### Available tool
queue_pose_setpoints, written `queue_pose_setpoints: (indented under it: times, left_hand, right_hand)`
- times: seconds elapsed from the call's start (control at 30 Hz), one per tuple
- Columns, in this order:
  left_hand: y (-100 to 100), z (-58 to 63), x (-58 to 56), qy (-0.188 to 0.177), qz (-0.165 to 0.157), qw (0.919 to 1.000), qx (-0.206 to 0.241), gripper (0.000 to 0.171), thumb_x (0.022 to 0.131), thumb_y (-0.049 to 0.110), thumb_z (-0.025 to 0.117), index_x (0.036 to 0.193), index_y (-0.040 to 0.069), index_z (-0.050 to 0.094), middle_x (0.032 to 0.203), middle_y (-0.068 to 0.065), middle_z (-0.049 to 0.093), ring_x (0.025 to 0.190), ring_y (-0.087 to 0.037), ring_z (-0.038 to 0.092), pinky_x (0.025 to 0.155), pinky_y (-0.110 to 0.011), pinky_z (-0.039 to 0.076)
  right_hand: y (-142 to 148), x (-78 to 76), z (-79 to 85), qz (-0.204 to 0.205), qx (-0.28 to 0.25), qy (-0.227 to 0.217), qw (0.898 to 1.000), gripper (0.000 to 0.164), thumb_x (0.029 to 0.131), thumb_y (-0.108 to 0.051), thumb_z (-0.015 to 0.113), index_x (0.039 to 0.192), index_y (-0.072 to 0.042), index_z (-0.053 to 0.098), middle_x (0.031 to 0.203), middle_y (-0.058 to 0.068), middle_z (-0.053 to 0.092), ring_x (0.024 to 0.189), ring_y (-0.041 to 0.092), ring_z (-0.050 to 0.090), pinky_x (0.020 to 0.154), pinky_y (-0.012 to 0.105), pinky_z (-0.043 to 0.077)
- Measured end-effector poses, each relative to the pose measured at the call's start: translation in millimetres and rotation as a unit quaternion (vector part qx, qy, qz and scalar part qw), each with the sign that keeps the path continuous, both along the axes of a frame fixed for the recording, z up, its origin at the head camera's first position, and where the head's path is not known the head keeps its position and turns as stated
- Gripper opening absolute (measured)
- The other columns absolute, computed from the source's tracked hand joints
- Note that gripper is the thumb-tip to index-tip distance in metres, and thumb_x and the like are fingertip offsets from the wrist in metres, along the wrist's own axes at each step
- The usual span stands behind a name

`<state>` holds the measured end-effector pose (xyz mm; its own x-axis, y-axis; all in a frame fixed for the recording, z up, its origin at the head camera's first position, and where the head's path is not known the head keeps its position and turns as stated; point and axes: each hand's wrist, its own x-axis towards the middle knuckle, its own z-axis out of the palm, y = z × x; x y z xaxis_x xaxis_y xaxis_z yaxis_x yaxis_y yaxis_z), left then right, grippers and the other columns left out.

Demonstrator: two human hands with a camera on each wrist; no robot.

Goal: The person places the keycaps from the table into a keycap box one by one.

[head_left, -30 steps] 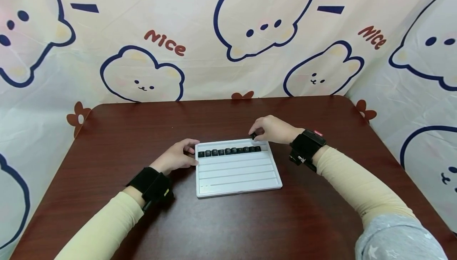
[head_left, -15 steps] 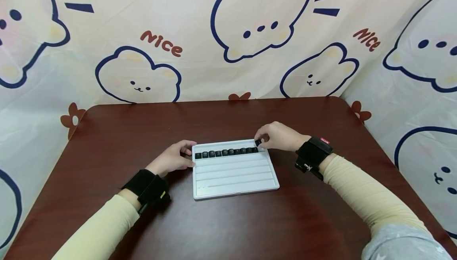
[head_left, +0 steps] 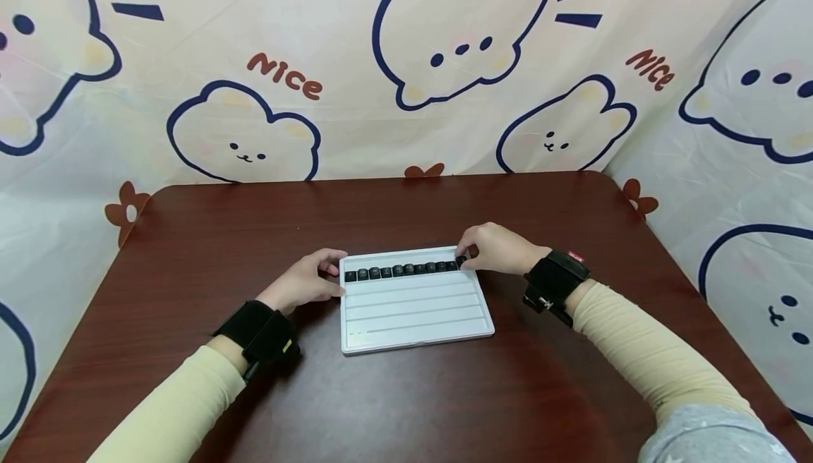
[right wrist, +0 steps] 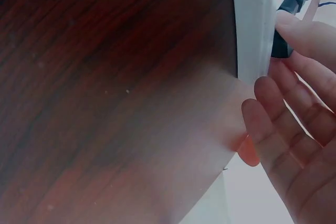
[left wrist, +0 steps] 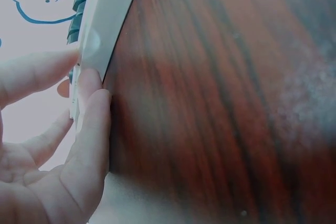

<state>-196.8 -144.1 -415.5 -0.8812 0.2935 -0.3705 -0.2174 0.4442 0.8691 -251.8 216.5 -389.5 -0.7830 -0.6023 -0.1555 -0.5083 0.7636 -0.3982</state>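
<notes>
A white ridged tray point(head_left: 416, 316) lies on the table, and a row of black keycaps point(head_left: 398, 270) runs along its upper groove. My left hand point(head_left: 303, 283) holds the tray's left edge; the left wrist view shows the thumb and fingers against its side wall point(left wrist: 110, 30). At the right end of the row, my right hand point(head_left: 498, 248) pinches one black keycap point(right wrist: 281, 46) between thumb and forefinger. That keycap sits right beside the last one in the row, partly covered by the fingers in the head view. The other right fingers are loosely bent beside the tray's corner.
The brown wooden table point(head_left: 406, 406) extends around the tray on every side. Behind it and at both sides hangs a pale curtain point(head_left: 356, 138) with cartoon bears. Each wrist wears a black strap point(head_left: 556, 281) with a camera.
My right hand has come down and slightly towards me, bringing the pinched keycap from above the tray's back edge to the row's right end. The left hand keeps its hold.
</notes>
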Motion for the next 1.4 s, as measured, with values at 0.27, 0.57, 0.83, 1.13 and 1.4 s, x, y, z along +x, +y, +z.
queue_pose_setpoints:
  times: [0.27, 0.57, 0.83, 1.13, 1.4]
  left_hand:
    - [-3, -0.6, -0.4, -0.004, 0.005, 1.0, 0.005, 0.067, 0.088, -0.005, 0.075, 0.148, 0.001, 0.048, 0.116, -0.017, 0.05, 0.101, -0.026, 0.054, 0.078, -0.033, 0.054]
    - [-6, -0.6, -0.2, -0.008, 0.01, 0.9999, 0.002, 0.067, 0.087, -0.004, 0.076, 0.149, 0.002, 0.048, 0.118, -0.017, 0.05, 0.104, -0.027, 0.053, 0.079, -0.034, 0.055]
    - [-6, -1.6, 0.7, -0.009, 0.013, 0.9998, 0.006, 0.067, 0.088, -0.004, 0.075, 0.149, 0.002, 0.047, 0.118, -0.017, 0.049, 0.104, -0.027, 0.053, 0.078, -0.033, 0.054]
    - [-5, -2.0, -6.9, -0.006, 0.007, 1.0, 0.002, 0.067, 0.089, -0.004, 0.075, 0.149, 0.002, 0.047, 0.119, -0.017, 0.05, 0.107, -0.029, 0.052, 0.079, -0.032, 0.054]
    - [-10, -4.5, -8.2, -0.018, 0.011, 0.9998, -0.008, 0.067, 0.089, -0.003, 0.075, 0.15, 0.003, 0.046, 0.119, -0.017, 0.05, 0.107, -0.028, 0.053, 0.08, -0.033, 0.054]
  right_hand:
    - [-2, -0.4, -1.4, 0.0, -0.007, 0.002, 1.0, 0.018, 0.084, -0.01, 0.085, 0.102, -0.008, 0.081, 0.099, 0.001, 0.068, 0.084, 0.017, 0.056, 0.076, 0.032, 0.05]
    - [-3, 1.2, -3.6, -0.002, -0.023, -0.004, 1.0, 0.021, 0.085, -0.01, 0.085, 0.106, -0.006, 0.081, 0.102, 0.002, 0.067, 0.082, 0.016, 0.055, 0.071, 0.03, 0.049]
    - [-2, 2.2, -4.7, 0.001, -0.02, -0.006, 1.0, 0.024, 0.086, -0.01, 0.084, 0.109, -0.005, 0.08, 0.105, 0.004, 0.067, 0.082, 0.016, 0.055, 0.07, 0.029, 0.048]
    - [-1, -0.1, -5.5, -0.006, -0.019, -0.001, 1.0, 0.022, 0.086, -0.009, 0.083, 0.107, -0.003, 0.08, 0.106, 0.006, 0.066, 0.081, 0.016, 0.055, 0.07, 0.03, 0.048]
    - [-6, -1.9, -11.1, -0.013, -0.024, -0.006, 1.0, 0.021, 0.087, -0.01, 0.082, 0.108, -0.003, 0.08, 0.11, 0.007, 0.066, 0.083, 0.016, 0.055, 0.072, 0.031, 0.049]
